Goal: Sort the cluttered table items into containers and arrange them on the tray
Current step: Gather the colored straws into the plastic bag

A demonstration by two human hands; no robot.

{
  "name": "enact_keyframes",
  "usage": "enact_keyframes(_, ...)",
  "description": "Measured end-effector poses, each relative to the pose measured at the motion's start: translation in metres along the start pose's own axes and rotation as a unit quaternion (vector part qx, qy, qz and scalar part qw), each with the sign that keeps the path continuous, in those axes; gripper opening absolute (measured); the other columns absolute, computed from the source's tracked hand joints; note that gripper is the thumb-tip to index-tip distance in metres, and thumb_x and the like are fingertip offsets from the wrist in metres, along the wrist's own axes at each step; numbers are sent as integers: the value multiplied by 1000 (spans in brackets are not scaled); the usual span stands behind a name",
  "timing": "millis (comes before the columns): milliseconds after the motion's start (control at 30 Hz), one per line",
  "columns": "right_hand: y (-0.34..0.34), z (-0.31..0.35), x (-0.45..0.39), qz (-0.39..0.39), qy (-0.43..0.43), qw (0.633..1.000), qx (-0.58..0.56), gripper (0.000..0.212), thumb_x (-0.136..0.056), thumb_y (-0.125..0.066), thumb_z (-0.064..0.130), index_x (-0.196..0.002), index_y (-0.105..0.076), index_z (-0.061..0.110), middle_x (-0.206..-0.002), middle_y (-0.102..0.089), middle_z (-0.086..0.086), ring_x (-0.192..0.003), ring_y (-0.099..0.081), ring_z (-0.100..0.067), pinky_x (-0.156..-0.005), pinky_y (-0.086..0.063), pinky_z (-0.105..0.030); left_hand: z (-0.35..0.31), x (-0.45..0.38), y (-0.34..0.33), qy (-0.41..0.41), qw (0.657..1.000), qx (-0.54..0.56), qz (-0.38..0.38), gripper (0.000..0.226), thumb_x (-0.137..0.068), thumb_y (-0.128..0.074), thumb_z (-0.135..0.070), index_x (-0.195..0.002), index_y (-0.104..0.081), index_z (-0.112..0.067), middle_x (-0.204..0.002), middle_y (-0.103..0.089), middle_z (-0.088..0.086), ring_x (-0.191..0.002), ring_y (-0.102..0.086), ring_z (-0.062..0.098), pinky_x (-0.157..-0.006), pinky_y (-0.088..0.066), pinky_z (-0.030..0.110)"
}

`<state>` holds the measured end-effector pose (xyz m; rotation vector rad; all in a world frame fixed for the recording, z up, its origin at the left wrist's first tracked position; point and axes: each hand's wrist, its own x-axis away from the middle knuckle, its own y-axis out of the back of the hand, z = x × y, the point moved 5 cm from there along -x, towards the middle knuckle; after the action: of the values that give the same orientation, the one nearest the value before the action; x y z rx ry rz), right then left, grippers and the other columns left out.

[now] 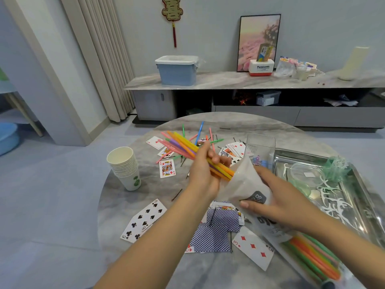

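Many paper cups stand stacked at the worktop's left; beside them the left hand grips a bundle of colored straws, their ends entering the plastic bag whose mouth the right hand pinches. The straws look light, slick and easily crushed, so gripping mid-length seems best. The steel tray lies right.

Left hand grips a bundle of coloured straws entering the plastic bag held by right hand
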<state>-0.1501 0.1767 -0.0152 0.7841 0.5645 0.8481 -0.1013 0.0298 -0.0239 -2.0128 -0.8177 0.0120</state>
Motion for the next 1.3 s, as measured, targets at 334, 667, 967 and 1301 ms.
enact_keyframes(334,-2,-8,-4,7,-13,1000,3,93,-54,-52,83,-131,-42,33,-113,-59,21,-97,-57,2,-81,-49,-28,9,2,-2,32,976,-191,99,46,-77,-70,-29,-115,-56,-8,-95,-69,6,-79,-68,18,-69,-58,30)
enact_keyframes(667,-2,-8,-5,18,-23,1000,7,93,-57,-57,82,-134,-39,33,-119,-57,19,-102,-56,-2,-83,-47,-26,-63,-12,13,-214,973,-84,-4,53,-94,-55,-18,-141,-31,-24,-120,-55,0,-106,-64,20,-89,-54,42)
enact_keyframes(967,-3,-8,-9,14,-33,999,13,101,-48,-48,88,-132,-41,32,-114,-59,19,-98,-58,-4,-81,-49,-28,-1,1,1,-156,859,-484,59,33,-99,-38,-24,-88,-69,-26,-87,-68,-7,-79,-60,10,-75,-47,26)
enact_keyframes(1301,9,-24,-12,-44,-77,995,40,80,-65,-64,66,-130,-42,24,-110,-62,6,-93,-59,-16,-78,-50,-36,8,19,-10,-141,777,-577,207,44,-101,-24,-39,-139,-45,-29,-121,-45,-26,-103,-44,-18,-76,-28,-11)
